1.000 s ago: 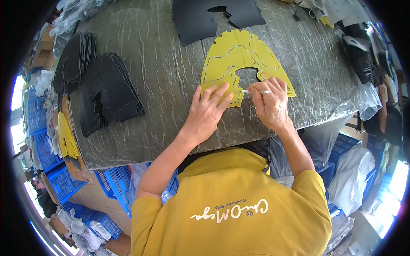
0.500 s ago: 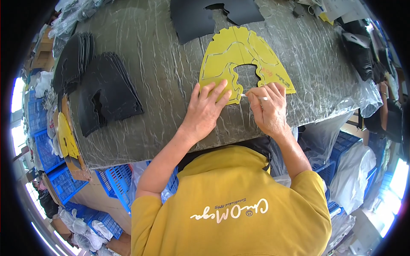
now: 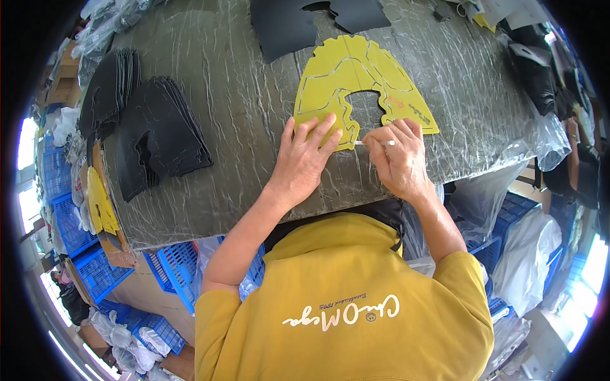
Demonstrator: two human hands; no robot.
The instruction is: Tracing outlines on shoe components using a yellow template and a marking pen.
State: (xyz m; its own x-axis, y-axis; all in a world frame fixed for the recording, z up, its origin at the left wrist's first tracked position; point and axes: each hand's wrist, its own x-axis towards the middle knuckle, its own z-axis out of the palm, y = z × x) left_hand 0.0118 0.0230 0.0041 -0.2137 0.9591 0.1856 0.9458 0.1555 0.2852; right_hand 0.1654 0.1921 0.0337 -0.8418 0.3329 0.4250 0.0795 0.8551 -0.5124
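Observation:
A yellow arch-shaped template [image 3: 349, 73] with a scalloped top, cut-out slots and a wavy inner opening lies flat on the covered table. My left hand [image 3: 300, 159] is spread over its lower left leg, fingers flat and pressing on it. Between the fingers of my right hand [image 3: 401, 159] is a slim white pen [image 3: 359, 142], held almost level. Its tip points left and meets the inner lower edge of that same leg. Whether anything lies under the template cannot be made out.
Stacks of black cut pieces [image 3: 166, 127] lie at the left of the table [image 3: 254, 127]. Another black piece [image 3: 283, 28] sits beyond the template. Plastic bags [image 3: 549, 143] hang at the right edge. Blue crates [image 3: 175, 270] stand below the near edge.
The pen tip has shifted slightly left along the template's lower edge, with my right hand moving a little. My left hand stays pressed on the template.

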